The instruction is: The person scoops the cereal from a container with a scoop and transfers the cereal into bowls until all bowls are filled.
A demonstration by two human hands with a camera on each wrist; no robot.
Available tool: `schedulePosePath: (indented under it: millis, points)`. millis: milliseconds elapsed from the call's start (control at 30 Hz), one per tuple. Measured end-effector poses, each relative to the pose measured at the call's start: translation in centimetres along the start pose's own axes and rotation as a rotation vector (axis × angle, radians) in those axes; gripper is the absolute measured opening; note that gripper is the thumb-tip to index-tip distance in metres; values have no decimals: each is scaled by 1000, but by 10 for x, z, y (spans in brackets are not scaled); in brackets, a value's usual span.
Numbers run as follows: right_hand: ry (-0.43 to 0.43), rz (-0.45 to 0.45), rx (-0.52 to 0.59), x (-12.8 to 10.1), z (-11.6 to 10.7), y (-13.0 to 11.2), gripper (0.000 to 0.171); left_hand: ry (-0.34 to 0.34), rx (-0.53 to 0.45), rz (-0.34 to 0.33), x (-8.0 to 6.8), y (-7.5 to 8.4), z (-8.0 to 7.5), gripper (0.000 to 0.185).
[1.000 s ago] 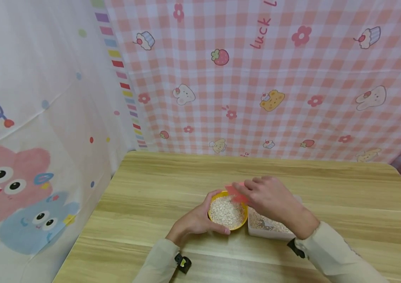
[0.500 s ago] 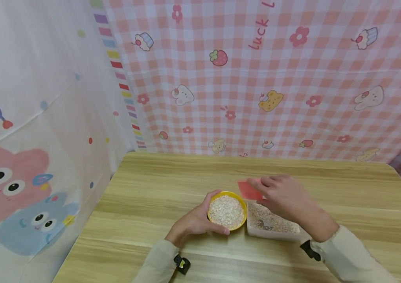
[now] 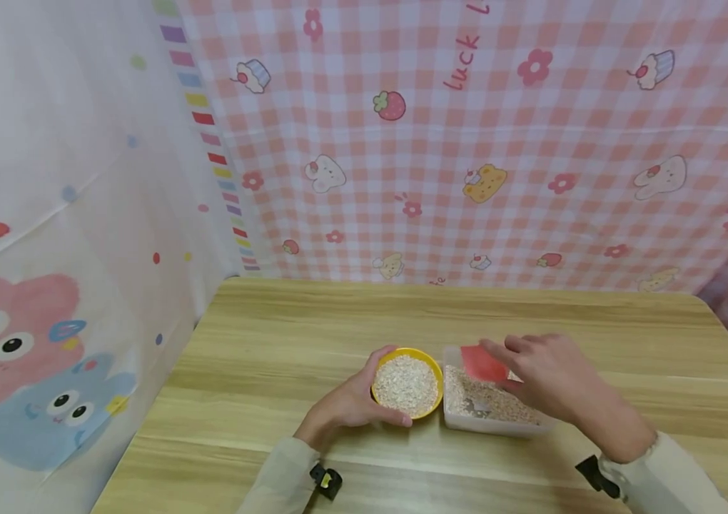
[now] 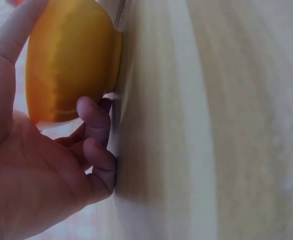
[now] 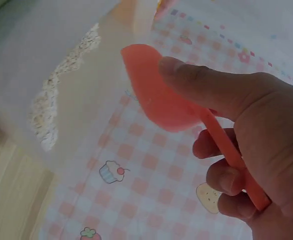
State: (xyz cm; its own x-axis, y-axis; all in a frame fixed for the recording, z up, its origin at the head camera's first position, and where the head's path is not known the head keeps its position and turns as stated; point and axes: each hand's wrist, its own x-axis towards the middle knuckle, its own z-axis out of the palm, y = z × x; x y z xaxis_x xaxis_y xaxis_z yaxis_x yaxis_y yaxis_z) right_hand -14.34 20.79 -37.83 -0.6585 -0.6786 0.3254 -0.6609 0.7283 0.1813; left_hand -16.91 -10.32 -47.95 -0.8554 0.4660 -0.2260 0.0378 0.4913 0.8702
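Observation:
A yellow bowl point(image 3: 418, 353) heaped with pale oat flakes point(image 3: 405, 385) stands on the table. My left hand point(image 3: 352, 398) holds its left side, thumb at the near rim and fingers round the back. In the left wrist view, the bowl's wall point(image 4: 71, 60) rises beside the curled fingertips. My right hand point(image 3: 553, 378) grips a translucent red scoop point(image 3: 484, 364) over a clear plastic box point(image 3: 495, 427) of oats. The right wrist view shows the thumb pressing the scoop's blade point(image 5: 159, 95), with the other fingers curled round its handle point(image 5: 226, 145).
The box stands right beside the bowl, and a greyish patch shows among its flakes point(image 3: 508, 407). Beneath them is a wooden table point(image 3: 312, 321). A pink checked cloth point(image 3: 441, 150) hangs behind it, and a white printed cloth point(image 3: 100, 235) hangs at the left.
My right hand has moved the scoop right and down, from over the bowl to over the box. My left hand keeps its hold on the bowl.

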Motion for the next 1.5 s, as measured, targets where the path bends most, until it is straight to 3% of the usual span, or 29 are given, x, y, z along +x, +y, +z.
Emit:
schedulePosePath:
  millis: [567,700,767,900,967,1033,1133,1267,1500]
  points:
    - [-286,179,23,-17,-6,5,53,1,32,42,-2,6,-1,117]
    - [-344,205,32,-19,-6,5,51,21,84,48,-4,9,-2,119]
    - [-359,216,41,-20,-6,5,50,72,144,50,-6,13,-3,118]
    - [-388,231,48,-19,-6,5,49,250,258,101,-9,26,-2,107]
    - [-413,242,48,-18,-4,6,50,330,272,158,-9,34,0,97]
    - [-433,252,50,-18,-2,6,51,358,248,204,-9,43,4,88]
    - [-443,267,61,-17,1,5,52,328,233,241,-8,55,12,76]
    - [-422,270,77,-18,6,3,50,199,245,209,-5,67,23,72]
    - [-391,272,129,-20,14,4,50,14,273,122,3,79,43,94]
